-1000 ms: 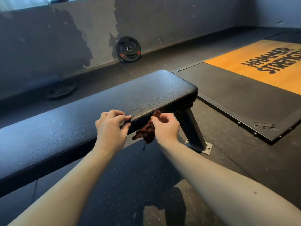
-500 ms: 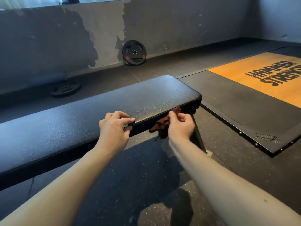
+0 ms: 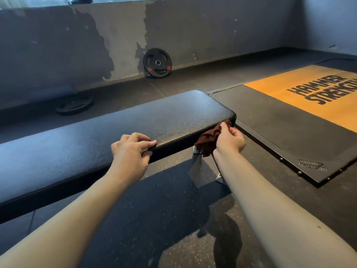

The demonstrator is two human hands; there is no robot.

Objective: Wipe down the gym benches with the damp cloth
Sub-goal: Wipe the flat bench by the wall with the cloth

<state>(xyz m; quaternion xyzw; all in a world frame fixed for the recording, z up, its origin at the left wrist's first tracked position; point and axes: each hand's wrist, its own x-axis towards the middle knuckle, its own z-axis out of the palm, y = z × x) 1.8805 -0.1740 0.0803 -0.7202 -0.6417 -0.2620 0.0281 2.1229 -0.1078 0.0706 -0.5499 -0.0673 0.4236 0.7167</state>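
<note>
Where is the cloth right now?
Head view, right of centre: the dark red cloth is pinched by the right hand against the near side edge of the black bench pad, just short of its right-end corner.

bench (image 3: 77, 151) left end off-frame | bench leg (image 3: 197, 173) mostly behind right forearm (image 3: 251, 190) | cloth (image 3: 207, 140) partly behind right hand (image 3: 229, 140)

The right hand (image 3: 229, 141) has travelled along the near side edge of the worktop (image 3: 116, 136), away from the left hand (image 3: 129, 153), and is now at the end corner. The dark red cloth (image 3: 207, 139) it pinches moved with it and is bunched against that corner. The gap between the hands has widened.
</note>
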